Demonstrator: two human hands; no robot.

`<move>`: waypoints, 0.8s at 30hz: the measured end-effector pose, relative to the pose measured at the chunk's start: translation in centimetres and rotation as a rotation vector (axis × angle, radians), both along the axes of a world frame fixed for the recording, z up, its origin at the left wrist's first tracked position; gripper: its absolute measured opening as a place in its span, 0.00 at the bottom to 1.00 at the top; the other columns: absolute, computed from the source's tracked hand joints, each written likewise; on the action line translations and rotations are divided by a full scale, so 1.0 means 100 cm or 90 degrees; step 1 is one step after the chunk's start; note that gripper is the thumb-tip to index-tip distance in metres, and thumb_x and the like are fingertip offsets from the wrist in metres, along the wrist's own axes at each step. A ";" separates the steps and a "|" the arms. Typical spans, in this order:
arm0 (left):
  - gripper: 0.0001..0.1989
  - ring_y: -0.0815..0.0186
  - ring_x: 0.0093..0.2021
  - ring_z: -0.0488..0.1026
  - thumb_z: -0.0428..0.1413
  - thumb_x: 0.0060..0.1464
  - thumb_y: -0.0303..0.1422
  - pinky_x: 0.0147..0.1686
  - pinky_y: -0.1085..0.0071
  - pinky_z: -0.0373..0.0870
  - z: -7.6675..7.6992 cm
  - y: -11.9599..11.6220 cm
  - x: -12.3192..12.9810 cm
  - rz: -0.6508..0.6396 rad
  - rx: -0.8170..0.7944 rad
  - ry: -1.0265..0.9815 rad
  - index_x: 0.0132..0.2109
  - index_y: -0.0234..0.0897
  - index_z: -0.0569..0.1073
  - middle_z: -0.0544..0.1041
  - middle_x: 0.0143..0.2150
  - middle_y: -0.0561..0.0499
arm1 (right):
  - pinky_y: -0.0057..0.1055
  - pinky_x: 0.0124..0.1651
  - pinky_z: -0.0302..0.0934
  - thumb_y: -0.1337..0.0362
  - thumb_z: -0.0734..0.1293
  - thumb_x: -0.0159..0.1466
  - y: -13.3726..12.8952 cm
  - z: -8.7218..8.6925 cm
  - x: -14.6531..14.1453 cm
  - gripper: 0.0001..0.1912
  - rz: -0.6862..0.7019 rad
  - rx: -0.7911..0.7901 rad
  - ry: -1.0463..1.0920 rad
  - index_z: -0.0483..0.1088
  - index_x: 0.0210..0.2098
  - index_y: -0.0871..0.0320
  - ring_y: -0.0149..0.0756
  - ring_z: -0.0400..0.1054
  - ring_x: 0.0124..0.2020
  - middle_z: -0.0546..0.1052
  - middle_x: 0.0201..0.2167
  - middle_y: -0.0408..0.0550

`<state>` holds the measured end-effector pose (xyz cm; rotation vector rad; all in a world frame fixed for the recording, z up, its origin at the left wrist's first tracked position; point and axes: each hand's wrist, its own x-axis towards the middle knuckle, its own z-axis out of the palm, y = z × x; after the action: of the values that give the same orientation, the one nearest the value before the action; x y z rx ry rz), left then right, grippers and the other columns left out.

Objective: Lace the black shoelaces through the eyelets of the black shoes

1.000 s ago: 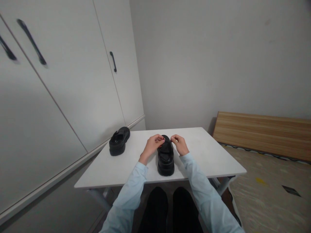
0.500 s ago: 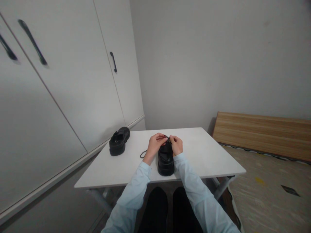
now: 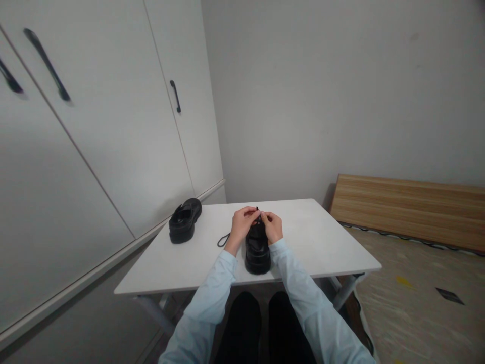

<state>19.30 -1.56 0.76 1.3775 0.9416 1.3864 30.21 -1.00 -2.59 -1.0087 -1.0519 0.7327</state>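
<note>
A black shoe (image 3: pixel 258 253) stands near the front edge of the white table (image 3: pixel 303 242), its heel toward me. Over its front part my left hand (image 3: pixel 242 222) and my right hand (image 3: pixel 272 226) meet, thumbs and fingers pinched on a thin black lace (image 3: pixel 257 208). A short tip of the lace sticks up between them. A loop of black lace (image 3: pixel 223 240) lies on the table beside my left wrist. The second black shoe (image 3: pixel 185 220) rests at the table's back left.
White cabinets (image 3: pixel 94 111) with dark handles rise on the left, close to the table. A wooden board (image 3: pixel 409 207) leans by the grey wall (image 3: pixel 284 101) at the right, above a plastic-covered surface (image 3: pixel 417 283).
My fingertips have come closer together and the lace tip now points up between them. The view has shifted slightly; both shoes stay in place.
</note>
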 end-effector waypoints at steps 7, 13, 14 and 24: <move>0.11 0.68 0.31 0.75 0.61 0.46 0.37 0.30 0.75 0.72 0.015 0.004 -0.006 -0.010 0.062 0.045 0.33 0.35 0.71 0.76 0.30 0.51 | 0.38 0.50 0.61 0.51 0.71 0.49 0.001 -0.011 0.015 0.23 0.047 0.014 -0.090 0.70 0.40 0.58 0.41 0.68 0.45 0.76 0.40 0.51; 0.08 0.68 0.29 0.75 0.60 0.46 0.34 0.28 0.74 0.72 0.034 0.018 -0.009 -0.041 0.100 0.147 0.32 0.35 0.71 0.75 0.27 0.51 | 0.43 0.58 0.56 0.59 0.77 0.40 0.009 -0.032 0.017 0.37 0.177 -0.053 -0.061 0.64 0.48 0.57 0.43 0.66 0.53 0.73 0.49 0.52; 0.08 0.68 0.28 0.75 0.61 0.46 0.34 0.27 0.75 0.71 0.038 0.021 -0.009 -0.042 0.102 0.164 0.32 0.35 0.71 0.75 0.26 0.52 | 0.43 0.58 0.56 0.59 0.77 0.40 0.010 -0.034 0.017 0.36 0.178 -0.064 -0.054 0.64 0.47 0.57 0.43 0.66 0.52 0.73 0.48 0.52; 0.06 0.68 0.24 0.74 0.60 0.48 0.31 0.25 0.76 0.69 0.094 0.049 -0.008 -0.066 0.167 0.273 0.31 0.34 0.70 0.76 0.24 0.52 | 0.42 0.56 0.61 0.60 0.77 0.40 0.010 -0.040 0.015 0.34 0.148 -0.080 -0.066 0.64 0.45 0.56 0.42 0.69 0.49 0.76 0.44 0.50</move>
<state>18.46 3.37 10.13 1.9464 0.9655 1.1875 31.72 0.01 -6.61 -1.0505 -1.2389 0.9542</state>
